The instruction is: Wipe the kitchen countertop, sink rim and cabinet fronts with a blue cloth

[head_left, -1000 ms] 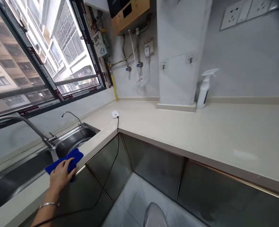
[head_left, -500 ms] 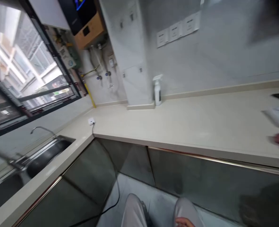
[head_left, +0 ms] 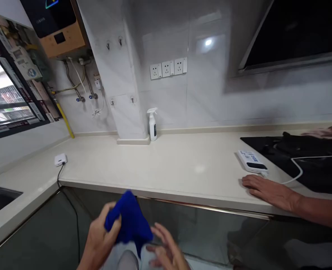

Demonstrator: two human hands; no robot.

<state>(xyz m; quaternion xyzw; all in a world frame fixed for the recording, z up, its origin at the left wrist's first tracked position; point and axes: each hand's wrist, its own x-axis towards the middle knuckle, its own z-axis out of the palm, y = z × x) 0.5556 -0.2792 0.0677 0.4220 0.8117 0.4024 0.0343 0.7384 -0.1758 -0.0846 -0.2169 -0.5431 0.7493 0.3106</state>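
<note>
1. The blue cloth [head_left: 129, 223] hangs bunched in the air in front of the desk [head_left: 160, 168], below its front edge and above the person's lap.
2. The left hand [head_left: 99, 240] pinches the cloth's upper left part, thumb over the fold and fingers [head_left: 112, 227] closed behind it.
3. The right hand [head_left: 166, 251] sits just below and to the right of the cloth, fingers spread loosely; it is blurred, and whether it touches the cloth cannot be told.
4. On the desk to the right lies a white power bank [head_left: 251, 161] with a printed label too small to read; a white cable [head_left: 301, 168] runs from it across a black cooktop [head_left: 301, 165].
5. Another person's hand [head_left: 267, 189] lies flat on the desk edge just in front of the power bank.
6. A white spray bottle [head_left: 152, 124] with a dark label, not legible, stands against the wall.
7. Wall sockets [head_left: 168, 68] sit above; a small white adapter [head_left: 60, 160] lies at the desk's left corner.
</note>
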